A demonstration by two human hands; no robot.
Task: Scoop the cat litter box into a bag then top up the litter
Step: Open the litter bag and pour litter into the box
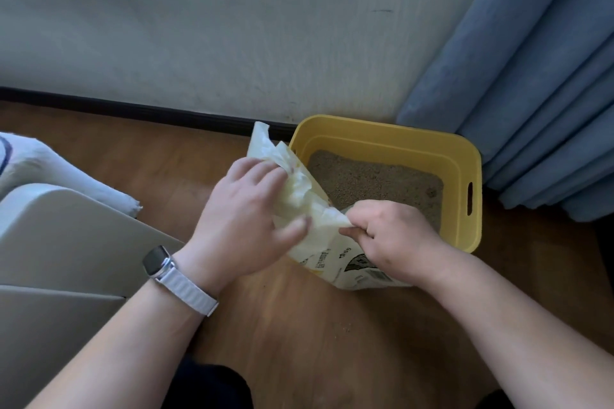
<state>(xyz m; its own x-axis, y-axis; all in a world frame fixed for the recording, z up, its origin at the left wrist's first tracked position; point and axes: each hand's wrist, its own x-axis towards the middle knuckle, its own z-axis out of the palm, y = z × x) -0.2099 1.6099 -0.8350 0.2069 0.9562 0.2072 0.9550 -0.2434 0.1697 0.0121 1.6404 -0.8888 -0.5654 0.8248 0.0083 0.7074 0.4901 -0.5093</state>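
A yellow litter box (461,156) stands on the wooden floor by the wall, with grey-brown litter (368,176) inside and a small dark clump near its right side. A pale yellow-white litter bag (319,252) with printed text stands against the box's front left corner, its top crumpled. My left hand (246,219), with a watch on the wrist, grips the bag's crumpled top. My right hand (392,239) pinches the bag's edge in a fist over the box's front rim. What is inside the bag is hidden.
A blue curtain (531,93) hangs right of the box. A light grey piece of furniture (59,242) fills the left, with a white bag or cloth (50,169) behind it. A dark baseboard (133,108) runs under the wall. A few litter grains lie on the floor (345,330).
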